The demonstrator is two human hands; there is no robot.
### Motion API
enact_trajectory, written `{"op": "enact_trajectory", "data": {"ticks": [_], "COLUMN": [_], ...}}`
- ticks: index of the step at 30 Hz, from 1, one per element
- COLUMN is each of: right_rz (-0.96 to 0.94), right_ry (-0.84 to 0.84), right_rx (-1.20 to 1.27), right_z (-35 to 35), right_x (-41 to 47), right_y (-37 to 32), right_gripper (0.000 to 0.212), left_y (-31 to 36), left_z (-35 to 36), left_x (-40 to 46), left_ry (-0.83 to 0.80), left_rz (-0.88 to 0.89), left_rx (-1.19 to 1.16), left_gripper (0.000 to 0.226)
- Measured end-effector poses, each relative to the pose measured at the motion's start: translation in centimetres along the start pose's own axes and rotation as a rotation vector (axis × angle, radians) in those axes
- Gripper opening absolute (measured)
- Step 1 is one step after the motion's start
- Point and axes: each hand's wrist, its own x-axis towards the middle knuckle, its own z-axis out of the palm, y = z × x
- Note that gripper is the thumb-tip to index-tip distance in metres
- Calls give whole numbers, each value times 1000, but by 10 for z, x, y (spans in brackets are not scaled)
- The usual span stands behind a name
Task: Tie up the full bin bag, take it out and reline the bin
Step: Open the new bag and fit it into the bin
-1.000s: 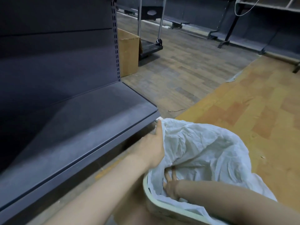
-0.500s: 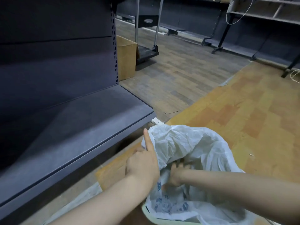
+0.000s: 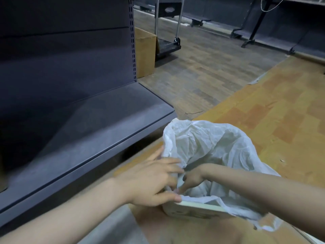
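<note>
A crumpled white bin bag (image 3: 209, 143) stands puffed up out of a small cream bin (image 3: 193, 209) on the floor at lower centre. My left hand (image 3: 154, 182) lies over the bin's near-left rim, fingers spread, thumb pressing the bag's edge onto the rim. My right hand (image 3: 191, 178) reaches inside the bag's mouth, fingers pointing down and pinching the plastic against the same corner. The bag's far side rises above the bin; its right edge hangs loose over the rim.
A dark grey shop shelf unit (image 3: 84, 124) stands close on the left, its base shelf jutting toward the bin. A cardboard box (image 3: 145, 51) and a platform trolley (image 3: 168, 44) sit behind it. More shelving (image 3: 274, 32) lines the far wall. The floor is wood-patterned.
My left hand dropped from the bag's upper edge to the bin's near-left rim and spread its fingers. My right hand stayed inside the bag near that corner. The view shifted slightly.
</note>
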Motion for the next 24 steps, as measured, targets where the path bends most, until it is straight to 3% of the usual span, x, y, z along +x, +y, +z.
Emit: {"op": "enact_trajectory", "data": {"ticks": [3,9,14,18,21,24], "right_rz": [-127,-379,-425,-459,-510,-656], "right_ry": [59,320,645,882,1204,1482], "right_rx": [149,336,156,189,66,-218], "right_z": [1,38,62,69,78,101], "right_x": [-40,-105,-109,-117,-126,-119], "right_y": [-9,-5,4,2,-3,-7], "right_gripper": [68,53,48,40,47,34], "left_y": [6,-8,-7,-7,-6,-8], "left_z": [-3,-4,10,9,7,9], "left_x": [0,-18,-24,-27,-32,-40], "left_ry": [-31,102,367,547,595,585], "left_rz": [-22,46,23,122,250,305], "left_rx": [-56,-17,239,341,389,434], "left_gripper": [45,16,24,20,16,22]}}
